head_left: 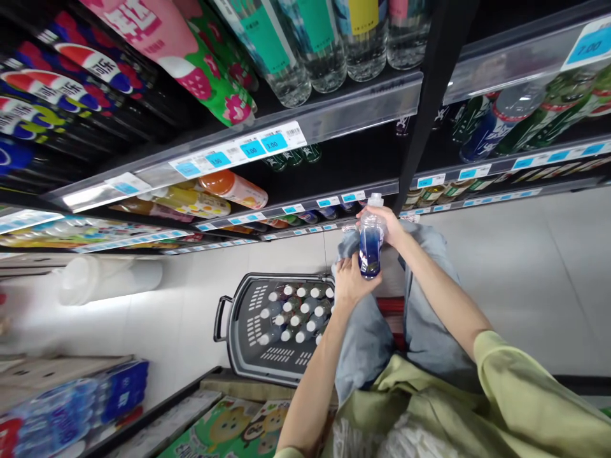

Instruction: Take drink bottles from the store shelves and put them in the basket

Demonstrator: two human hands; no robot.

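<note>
Between my two hands is a clear plastic bottle [370,240] with a blue label and a whitish cap, held nearly upright above my knees. My left hand [352,280] is closed around its lower end. My right hand [389,222] grips it near the shoulder, its fingers partly hidden behind the bottle. To the left of my legs, on the floor, stands a dark grey shopping basket [242,343] holding several white-capped bottles [296,318].
Drink shelves with a price-tag rail [238,152] run along the front. Large cola bottles [71,83] fill the upper left. A white bucket [109,280] lies on the floor at left. Packs of blue-labelled bottles [71,407] and green printed boxes [229,426] are at lower left.
</note>
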